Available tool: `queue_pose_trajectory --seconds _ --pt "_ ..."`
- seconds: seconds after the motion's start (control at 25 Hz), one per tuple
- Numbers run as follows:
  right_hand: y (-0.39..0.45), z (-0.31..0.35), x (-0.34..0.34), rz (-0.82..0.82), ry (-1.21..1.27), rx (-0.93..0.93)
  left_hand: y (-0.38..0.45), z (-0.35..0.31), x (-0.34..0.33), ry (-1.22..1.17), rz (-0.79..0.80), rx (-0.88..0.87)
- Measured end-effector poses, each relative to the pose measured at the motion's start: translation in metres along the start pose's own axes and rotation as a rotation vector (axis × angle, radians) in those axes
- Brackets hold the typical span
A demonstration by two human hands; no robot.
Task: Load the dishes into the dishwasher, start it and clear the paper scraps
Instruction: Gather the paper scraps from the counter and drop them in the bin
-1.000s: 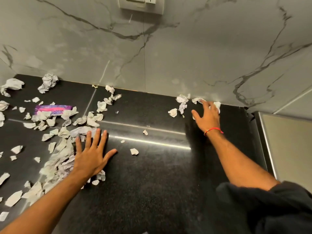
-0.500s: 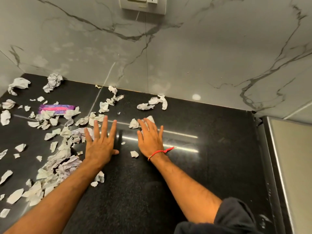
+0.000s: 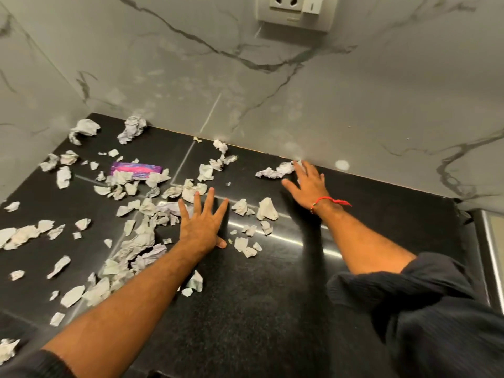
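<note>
Evidently both hands, left hand (image 3: 200, 227) and right hand (image 3: 306, 184), lie flat, fingers spread wide, holding nothing, to herd paper scraps (image 3: 136, 241) across the bench (image 3: 272, 309).

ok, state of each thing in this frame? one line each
left hand: open, flat on the countertop, fingers spread
right hand: open, reaching to the scraps by the wall
paper scraps: torn, crumpled, scattered, mostly left side
purple packet: lying flat, partly under scraps
countertop: black, glossy, littered
wall socket: nothing plugged in
</note>
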State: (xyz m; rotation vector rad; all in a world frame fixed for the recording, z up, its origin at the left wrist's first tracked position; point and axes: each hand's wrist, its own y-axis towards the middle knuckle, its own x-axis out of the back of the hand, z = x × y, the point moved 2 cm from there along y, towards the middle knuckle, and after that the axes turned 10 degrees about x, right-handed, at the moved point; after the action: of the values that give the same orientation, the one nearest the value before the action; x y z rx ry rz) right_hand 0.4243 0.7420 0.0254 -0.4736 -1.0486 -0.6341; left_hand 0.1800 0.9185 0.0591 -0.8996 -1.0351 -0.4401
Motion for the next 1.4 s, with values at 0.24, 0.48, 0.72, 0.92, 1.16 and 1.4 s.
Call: queue_pose_trajectory --seconds 0.24,0.48,0.72,0.92,1.16,1.4 --pt "-0.029 0.160 -0.078 0.303 0.172 0.219 -0.025 0.012 -0.010 -0.101 -0.100 0.182" --pt "-0.083 0.106 -0.040 -0.185 0.337 0.158 -0.145 0.070 -0.084 -0.561 -0.377 0.362" --pt "-0.125 0.140 -0.078 0.166 0.031 0.122 -0.228 0.090 -0.163 -0.655 -0.185 0.505" --pt "-0.160 0.271 -0.138 0.342 0.326 0.340 -0.247 0.096 -0.163 -0.646 -0.189 0.506" --pt "-0.170 0.243 -0.100 0.035 0.131 0.303 -0.270 0.139 -0.185 -0.755 -0.245 0.545" --pt "-0.202 0.279 -0.138 0.290 0.189 0.258 -0.246 0.140 -0.167 -0.770 -0.289 0.207"
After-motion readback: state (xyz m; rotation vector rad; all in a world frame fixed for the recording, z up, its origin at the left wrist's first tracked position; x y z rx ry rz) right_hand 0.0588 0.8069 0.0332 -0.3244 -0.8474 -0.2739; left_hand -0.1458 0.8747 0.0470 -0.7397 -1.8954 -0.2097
